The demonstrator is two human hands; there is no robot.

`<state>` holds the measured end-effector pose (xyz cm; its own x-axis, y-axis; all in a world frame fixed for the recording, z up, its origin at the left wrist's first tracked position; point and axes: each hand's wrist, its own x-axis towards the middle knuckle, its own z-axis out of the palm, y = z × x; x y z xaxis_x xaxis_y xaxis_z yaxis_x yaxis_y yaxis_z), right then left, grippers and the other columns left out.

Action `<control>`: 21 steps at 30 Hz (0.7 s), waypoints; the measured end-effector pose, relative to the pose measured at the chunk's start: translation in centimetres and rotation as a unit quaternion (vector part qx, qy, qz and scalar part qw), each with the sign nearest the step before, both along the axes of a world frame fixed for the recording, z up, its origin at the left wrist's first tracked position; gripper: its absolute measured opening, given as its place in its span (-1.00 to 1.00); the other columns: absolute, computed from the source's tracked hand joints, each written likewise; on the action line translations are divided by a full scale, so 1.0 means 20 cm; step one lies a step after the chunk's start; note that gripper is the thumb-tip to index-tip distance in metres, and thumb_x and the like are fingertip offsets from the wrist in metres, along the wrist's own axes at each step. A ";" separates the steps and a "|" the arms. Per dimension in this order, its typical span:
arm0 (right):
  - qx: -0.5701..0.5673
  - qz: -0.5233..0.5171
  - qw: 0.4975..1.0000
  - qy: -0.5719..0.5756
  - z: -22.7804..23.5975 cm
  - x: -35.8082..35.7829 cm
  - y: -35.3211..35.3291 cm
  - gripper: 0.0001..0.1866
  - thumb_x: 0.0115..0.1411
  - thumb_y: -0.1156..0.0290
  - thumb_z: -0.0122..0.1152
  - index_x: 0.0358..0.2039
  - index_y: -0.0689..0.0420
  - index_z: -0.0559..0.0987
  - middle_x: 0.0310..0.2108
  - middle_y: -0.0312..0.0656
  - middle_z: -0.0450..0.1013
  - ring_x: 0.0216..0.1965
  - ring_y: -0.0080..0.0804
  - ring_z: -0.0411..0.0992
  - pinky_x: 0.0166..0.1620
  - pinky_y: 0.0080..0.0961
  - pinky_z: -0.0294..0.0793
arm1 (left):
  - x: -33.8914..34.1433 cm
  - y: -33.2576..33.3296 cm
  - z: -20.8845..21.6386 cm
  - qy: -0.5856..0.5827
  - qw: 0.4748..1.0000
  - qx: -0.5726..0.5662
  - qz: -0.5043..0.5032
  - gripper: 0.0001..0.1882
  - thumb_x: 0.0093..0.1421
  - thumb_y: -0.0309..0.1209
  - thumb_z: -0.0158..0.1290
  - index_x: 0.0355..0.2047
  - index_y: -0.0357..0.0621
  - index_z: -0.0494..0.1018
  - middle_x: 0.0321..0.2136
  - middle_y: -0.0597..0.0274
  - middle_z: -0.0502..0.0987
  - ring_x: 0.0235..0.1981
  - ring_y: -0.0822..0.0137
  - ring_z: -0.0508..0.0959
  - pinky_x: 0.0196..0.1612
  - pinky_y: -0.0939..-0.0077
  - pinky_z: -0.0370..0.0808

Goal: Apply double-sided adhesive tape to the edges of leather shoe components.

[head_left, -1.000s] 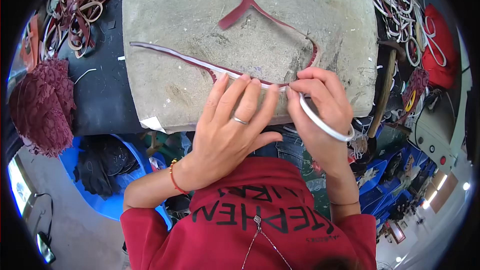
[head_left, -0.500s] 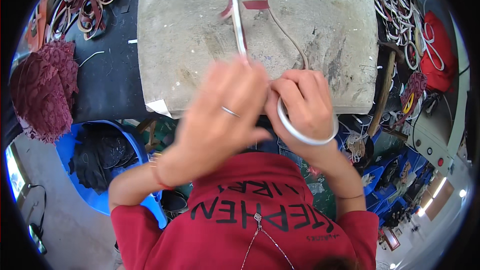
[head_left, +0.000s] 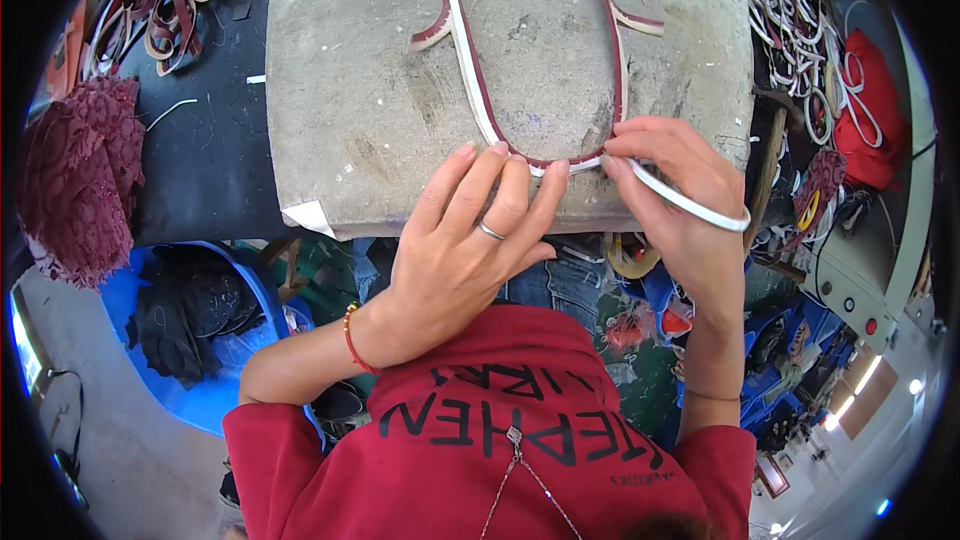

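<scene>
A maroon leather strip (head_left: 621,70) with a pale underside lies in a U-shaped curve on the worn grey board (head_left: 350,60). A thin white strip (head_left: 464,55) follows its outer edge on the left side and round the bend. My left hand (head_left: 465,225) has its fingers spread, with the tips pressing on both strips at the bottom of the curve. To its right, my right hand (head_left: 690,205) pinches the strips between thumb and fingers. The white strip's loose end loops out over the back of that hand. Short maroon tails fork off both sides of the U.
Tangled maroon and tan strips (head_left: 180,0) lie at the far left, above a maroon lace cloth (head_left: 85,180). A blue bin (head_left: 190,395) with dark fabric stands below. White cords (head_left: 800,30), a red bundle (head_left: 872,105) and a grey machine casing (head_left: 870,270) are at the right.
My left hand has drawn lower and its fingers have spread onto the strips. My right hand has moved right, and the maroon strip's free arm has turned upright into the U shape.
</scene>
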<state>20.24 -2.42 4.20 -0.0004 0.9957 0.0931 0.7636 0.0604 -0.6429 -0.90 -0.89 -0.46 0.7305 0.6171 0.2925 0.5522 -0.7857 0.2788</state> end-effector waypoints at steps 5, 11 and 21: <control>0.080 0.068 0.979 -0.175 -0.04 -0.08 -0.03 -0.85 -0.12 0.51 0.29 -0.49 0.10 0.51 -0.40 -0.22 0.38 -0.32 -0.26 0.36 -0.24 -0.30 0.29 | -0.11 0.17 0.10 0.049 0.997 -0.025 -0.045 -0.23 -0.11 -0.11 0.27 0.15 -0.10 0.41 0.07 0.08 0.32 0.18 0.04 0.33 0.22 0.12 0.34; 0.089 -0.049 0.994 -0.050 -0.06 -0.17 -0.08 -0.73 -0.09 0.51 0.37 -0.33 0.15 0.53 -0.36 -0.21 0.42 -0.30 -0.21 0.40 -0.21 -0.31 0.31 | -0.03 0.01 -0.04 -0.067 0.997 -0.022 -0.031 -0.25 -0.11 -0.13 0.30 0.04 -0.38 0.44 0.02 0.02 0.37 0.11 -0.01 0.40 0.15 0.17 0.45; -0.059 0.025 0.997 0.037 0.04 0.05 0.06 -0.85 -0.02 0.51 0.33 -0.39 0.09 0.56 -0.35 -0.26 0.43 -0.30 -0.28 0.42 -0.21 -0.35 0.33 | -0.01 0.00 -0.02 -0.017 1.000 0.012 -0.017 -0.39 0.02 -0.03 0.17 0.10 0.11 0.49 0.01 0.16 0.30 0.10 0.13 0.34 0.16 0.17 0.43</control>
